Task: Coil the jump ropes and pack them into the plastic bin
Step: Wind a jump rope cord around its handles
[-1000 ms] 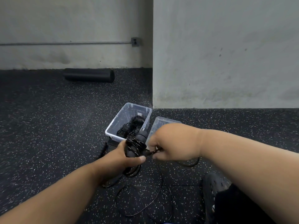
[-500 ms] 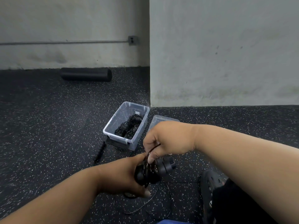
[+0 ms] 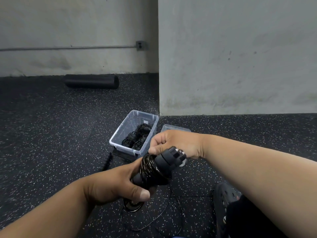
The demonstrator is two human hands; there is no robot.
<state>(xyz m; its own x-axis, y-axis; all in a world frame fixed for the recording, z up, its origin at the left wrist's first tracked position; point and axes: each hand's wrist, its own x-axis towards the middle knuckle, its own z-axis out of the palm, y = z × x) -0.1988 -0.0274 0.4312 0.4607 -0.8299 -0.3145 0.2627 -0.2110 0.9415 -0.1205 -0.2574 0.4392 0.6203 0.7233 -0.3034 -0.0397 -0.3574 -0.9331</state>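
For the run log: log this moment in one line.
left hand grips handles | right hand winds cord | bin holds coiled ropes

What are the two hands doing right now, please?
Left hand: grips the jump rope handles.
Right hand: closed, pinching the cord.

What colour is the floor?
Black with little white speckles, the floor shows best in the head view.

Black jump rope — clear bin — floor apparently white-speckled black.
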